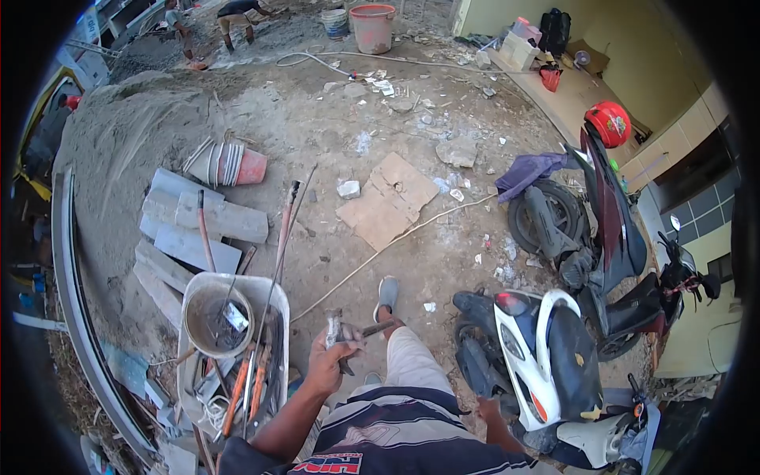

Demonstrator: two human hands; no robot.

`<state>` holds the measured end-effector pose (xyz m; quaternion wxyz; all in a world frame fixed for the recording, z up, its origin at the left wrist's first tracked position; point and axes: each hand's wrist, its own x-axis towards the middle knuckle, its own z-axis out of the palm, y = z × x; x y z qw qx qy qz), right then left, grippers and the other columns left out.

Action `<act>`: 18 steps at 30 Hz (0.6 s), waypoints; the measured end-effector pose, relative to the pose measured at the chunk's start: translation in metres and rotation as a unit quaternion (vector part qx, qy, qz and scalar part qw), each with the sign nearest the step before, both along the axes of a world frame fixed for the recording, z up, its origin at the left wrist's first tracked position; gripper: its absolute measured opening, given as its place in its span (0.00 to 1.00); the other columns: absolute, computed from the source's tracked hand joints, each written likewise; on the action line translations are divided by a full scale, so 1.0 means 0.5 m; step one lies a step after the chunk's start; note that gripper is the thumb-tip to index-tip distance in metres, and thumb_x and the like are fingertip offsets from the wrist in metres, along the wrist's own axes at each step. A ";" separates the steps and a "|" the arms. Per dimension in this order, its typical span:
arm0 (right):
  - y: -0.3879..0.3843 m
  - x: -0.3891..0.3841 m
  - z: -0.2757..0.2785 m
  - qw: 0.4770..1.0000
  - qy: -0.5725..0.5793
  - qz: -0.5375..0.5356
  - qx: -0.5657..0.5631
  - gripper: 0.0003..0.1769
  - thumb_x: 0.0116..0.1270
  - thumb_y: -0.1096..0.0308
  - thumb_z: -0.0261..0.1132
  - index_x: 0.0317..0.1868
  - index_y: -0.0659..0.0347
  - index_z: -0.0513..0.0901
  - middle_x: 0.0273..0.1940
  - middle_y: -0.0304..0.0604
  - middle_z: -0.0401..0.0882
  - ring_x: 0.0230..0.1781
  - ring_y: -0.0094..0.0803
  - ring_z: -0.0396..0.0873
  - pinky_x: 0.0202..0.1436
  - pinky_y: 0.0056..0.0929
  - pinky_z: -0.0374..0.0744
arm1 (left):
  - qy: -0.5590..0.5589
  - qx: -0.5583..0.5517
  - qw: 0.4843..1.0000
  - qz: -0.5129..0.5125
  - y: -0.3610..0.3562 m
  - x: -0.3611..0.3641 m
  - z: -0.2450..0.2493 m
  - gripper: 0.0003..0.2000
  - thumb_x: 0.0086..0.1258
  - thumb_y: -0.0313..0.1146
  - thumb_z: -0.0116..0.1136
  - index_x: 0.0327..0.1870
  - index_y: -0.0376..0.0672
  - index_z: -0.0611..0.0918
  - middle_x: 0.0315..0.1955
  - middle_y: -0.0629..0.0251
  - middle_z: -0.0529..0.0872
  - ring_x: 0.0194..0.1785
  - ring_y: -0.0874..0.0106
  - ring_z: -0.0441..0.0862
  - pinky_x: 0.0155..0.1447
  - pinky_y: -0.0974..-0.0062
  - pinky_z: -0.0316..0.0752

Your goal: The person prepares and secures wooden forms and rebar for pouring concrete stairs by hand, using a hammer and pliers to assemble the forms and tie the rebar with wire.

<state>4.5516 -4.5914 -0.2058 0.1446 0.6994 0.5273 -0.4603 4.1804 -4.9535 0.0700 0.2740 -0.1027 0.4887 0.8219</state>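
My left hand [326, 366] is closed around a dusty tool that looks like a hammer [377, 328], held by its head end in front of my body. The brown handle points right, past my raised knee. My right hand [488, 408] hangs low at my side, near the white scooter [526, 348]; its fingers cannot be made out. Left of my left hand stands a pale wheelbarrow-like tub [280, 332]. Inside it are a round bucket [191, 321] and several long-handled tools [237, 388], some with orange grips.
Grey slabs [222, 215] and stacked buckets [229, 163] lie ahead left, beside a sand heap [119, 134]. A cardboard sheet [388, 202] and a hose [419, 224] lie ahead. More motorbikes [609, 214] stand right. Two people [233, 17] are far back, near a large bucket [372, 30].
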 end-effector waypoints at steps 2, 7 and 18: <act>0.046 -0.047 -0.087 0.980 -0.017 -0.006 -0.198 0.18 0.63 0.57 0.69 0.38 0.63 0.76 0.22 0.45 0.75 0.18 0.33 0.76 0.19 0.32 0.72 | -0.007 0.007 0.999 0.034 0.009 -0.102 -0.037 0.06 0.56 0.24 0.56 0.34 0.42 0.74 0.36 0.62 0.77 0.47 0.69 0.77 0.43 0.71 0.83; 0.134 -0.561 -0.086 0.928 -0.051 0.340 -0.143 0.17 0.62 0.58 0.71 0.40 0.63 0.80 0.26 0.42 0.80 0.21 0.32 0.78 0.23 0.29 0.76 | -0.060 0.096 0.983 0.144 0.074 -0.357 -0.073 0.05 0.55 0.22 0.54 0.32 0.40 0.74 0.33 0.62 0.76 0.49 0.65 0.76 0.45 0.68 0.84; 0.430 -1.815 0.200 0.788 0.317 0.494 0.184 0.18 0.66 0.56 0.67 0.38 0.65 0.81 0.26 0.39 0.80 0.23 0.24 0.78 0.24 0.24 0.75 | -0.043 0.117 0.967 0.223 0.208 -0.967 -0.027 0.07 0.57 0.35 0.57 0.30 0.43 0.74 0.32 0.62 0.77 0.51 0.63 0.75 0.49 0.65 0.79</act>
